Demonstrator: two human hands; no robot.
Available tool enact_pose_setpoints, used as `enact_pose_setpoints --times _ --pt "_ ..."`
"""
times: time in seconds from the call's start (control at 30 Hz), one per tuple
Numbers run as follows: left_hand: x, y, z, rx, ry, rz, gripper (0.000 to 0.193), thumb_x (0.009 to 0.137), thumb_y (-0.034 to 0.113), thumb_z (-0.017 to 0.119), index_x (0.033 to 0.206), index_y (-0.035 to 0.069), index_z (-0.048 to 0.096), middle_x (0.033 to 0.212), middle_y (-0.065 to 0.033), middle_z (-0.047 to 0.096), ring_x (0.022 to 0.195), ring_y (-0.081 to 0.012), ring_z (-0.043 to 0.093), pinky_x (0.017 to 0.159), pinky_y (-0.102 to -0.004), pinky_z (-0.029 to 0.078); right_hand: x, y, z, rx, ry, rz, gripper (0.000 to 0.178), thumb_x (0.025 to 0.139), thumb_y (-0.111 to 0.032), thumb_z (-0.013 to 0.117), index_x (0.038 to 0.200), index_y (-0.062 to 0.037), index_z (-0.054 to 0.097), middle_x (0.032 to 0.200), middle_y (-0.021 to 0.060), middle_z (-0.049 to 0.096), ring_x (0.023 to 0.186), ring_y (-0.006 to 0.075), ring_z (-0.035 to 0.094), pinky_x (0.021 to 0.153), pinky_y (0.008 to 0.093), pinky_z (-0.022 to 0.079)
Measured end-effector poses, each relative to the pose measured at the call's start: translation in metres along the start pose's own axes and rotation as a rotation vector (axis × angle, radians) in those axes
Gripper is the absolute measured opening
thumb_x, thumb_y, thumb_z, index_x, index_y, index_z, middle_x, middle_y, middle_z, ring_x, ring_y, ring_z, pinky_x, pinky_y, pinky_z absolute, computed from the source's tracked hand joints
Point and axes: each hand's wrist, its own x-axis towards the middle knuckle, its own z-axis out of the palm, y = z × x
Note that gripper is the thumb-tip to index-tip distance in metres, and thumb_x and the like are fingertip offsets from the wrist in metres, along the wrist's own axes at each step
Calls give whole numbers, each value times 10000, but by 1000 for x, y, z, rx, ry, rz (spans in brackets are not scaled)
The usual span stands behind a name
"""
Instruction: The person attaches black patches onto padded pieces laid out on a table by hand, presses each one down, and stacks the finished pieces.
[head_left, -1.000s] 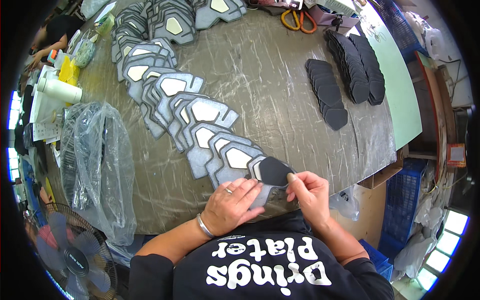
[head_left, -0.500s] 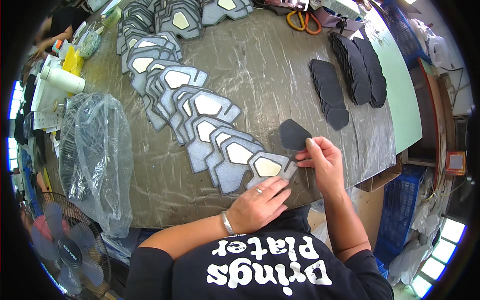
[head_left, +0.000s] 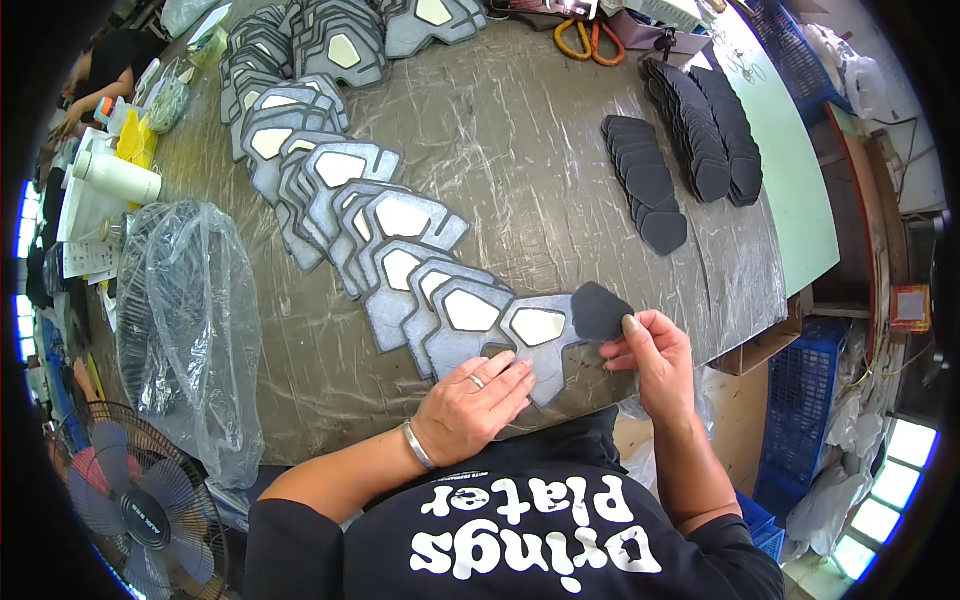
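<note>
My right hand (head_left: 655, 368) pinches the lower right corner of a dark pentagon-shaped patch (head_left: 598, 311) between thumb and fingers. That patch lies over, or just above, the right arm of the nearest grey cut-out panel (head_left: 543, 368); whether it touches is hard to tell. A cream pentagon (head_left: 535, 327) with a dark border marks the middle of this panel. Fingers stretched out flat, my left hand (head_left: 475, 400) rests on the panel's lower left side. Running away to the far left is a row of overlapping grey panels (head_left: 412, 215) of the same kind.
Three overlapping stacks of dark patches lie at the right, one (head_left: 645, 180) nearest. Orange-handled scissors (head_left: 590, 42) are at the back. At left stand a clear plastic bag (head_left: 190, 330), a white bottle (head_left: 118, 178) and a fan (head_left: 145, 510). A co-worker's arm (head_left: 110, 92) shows far left.
The dark patch has come down over the panel's right arm, held by my right hand. The front panel has turned, and more of it shows. My left hand has shifted left.
</note>
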Motion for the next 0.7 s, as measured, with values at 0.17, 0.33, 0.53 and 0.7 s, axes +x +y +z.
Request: enact_pose_setpoints --times 0.17,0.33,0.53,0.7 --pt "5 2 -5 17 46 -113 412 779 246 771 1122 35 686 1196 -87 652 1141 -229 584 926 -356 432 6 -6 9 -339 -233 8 154 969 -136 641 916 7 620 743 26 658 629 56 600 569 205 485" --pt "4 -1 1 114 48 -206 419 780 246 769 1128 30 678 1202 -96 644 1144 -233 574 909 -361 425 4 2 28 -345 -209 29 170 975 -132 631 903 20 608 733 27 649 633 50 595 575 205 495" --pt "1 -2 4 87 69 -234 444 790 264 775 1142 19 661 1198 -99 641 1138 -242 590 916 -362 439 11 0 31 -402 -202 41 162 969 -120 632 891 22 622 710 36 656 603 58 603 545 206 488" --pt "0 -3 7 44 118 -248 450 794 255 775 1164 29 654 1221 -91 628 1132 -235 597 911 -358 444 13 -3 31 -436 -212 76 180 963 -119 639 881 39 619 688 44 653 587 65 603 532 215 495"
